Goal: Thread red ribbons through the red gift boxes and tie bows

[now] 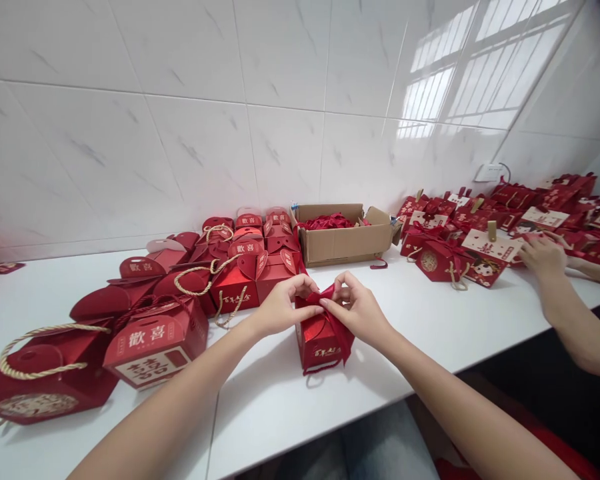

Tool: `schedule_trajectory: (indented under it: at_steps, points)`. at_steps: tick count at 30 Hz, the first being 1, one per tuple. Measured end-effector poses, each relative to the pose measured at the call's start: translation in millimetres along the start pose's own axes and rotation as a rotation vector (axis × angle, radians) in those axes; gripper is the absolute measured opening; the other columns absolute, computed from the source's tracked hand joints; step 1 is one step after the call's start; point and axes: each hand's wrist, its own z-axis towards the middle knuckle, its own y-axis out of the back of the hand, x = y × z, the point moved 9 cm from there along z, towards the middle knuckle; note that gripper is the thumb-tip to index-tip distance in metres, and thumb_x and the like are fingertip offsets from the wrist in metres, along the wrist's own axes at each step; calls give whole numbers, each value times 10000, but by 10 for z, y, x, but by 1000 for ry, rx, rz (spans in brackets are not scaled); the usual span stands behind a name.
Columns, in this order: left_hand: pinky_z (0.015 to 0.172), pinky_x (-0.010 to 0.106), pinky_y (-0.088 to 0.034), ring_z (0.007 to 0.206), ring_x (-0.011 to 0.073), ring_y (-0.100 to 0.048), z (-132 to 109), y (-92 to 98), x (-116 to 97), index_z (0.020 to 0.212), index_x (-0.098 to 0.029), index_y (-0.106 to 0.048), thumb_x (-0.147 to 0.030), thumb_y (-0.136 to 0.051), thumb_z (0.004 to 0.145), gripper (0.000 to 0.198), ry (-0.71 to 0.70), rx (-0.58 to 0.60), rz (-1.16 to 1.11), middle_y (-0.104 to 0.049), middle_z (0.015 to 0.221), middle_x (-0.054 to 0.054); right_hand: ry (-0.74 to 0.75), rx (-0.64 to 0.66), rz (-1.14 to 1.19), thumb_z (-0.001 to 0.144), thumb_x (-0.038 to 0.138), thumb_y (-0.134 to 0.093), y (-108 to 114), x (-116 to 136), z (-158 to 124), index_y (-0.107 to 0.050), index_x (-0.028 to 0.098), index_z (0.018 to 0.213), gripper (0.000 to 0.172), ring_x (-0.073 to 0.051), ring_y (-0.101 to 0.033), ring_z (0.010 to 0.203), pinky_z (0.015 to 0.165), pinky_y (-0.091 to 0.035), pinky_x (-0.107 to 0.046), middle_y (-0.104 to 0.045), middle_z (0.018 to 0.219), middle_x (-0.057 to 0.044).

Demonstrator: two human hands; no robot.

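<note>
A small red gift box (320, 343) with gold lettering stands upright on the white table in front of me. Dark red ribbon (338, 327) crosses its top, and one tail hangs down the box's right side. With thumb and fingers, my left hand (286, 305) pinches the ribbon at the top of the box. My right hand (361, 311) pinches it just beside, so the two thumbs nearly meet. The exact shape of the ribbon between the fingertips is partly hidden by them.
Left of me stand many red gift boxes, including one with a rope handle (45, 373). An open cardboard box (336, 245) of red ribbon sits against the tiled wall. More boxes (437, 257) crowd the right, where another person's hand (544, 257) touches one.
</note>
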Motion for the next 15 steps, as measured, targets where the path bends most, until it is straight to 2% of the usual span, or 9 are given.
schedule_trajectory:
  at_steps: [6,10,15]
  points:
    - [720,277,-469,750,125,-562,28,6,76,820,-137,-552,-297,-695,719,238,13,-31,-29,-597,800,25,22,50,-34,782,314,-600,-32,11,13,-580,196,792,120,-152,-612,702,646,-477,-273,-670,785,-36]
    - [672,254,-460,709,112,-551,33,-6,62,767,-141,-533,-314,-696,715,243,41,-7,-69,-575,749,10,31,37,-88,789,303,-589,-1,18,4,-655,190,815,134,-177,-647,768,688,-512,-295,-708,849,-55]
    - [682,251,-464,703,107,-553,43,3,68,777,-143,-538,-299,-707,700,243,58,-2,-78,-572,740,4,69,42,-233,784,267,-580,0,101,-39,-693,187,903,183,-184,-656,735,644,-518,-294,-726,885,-62]
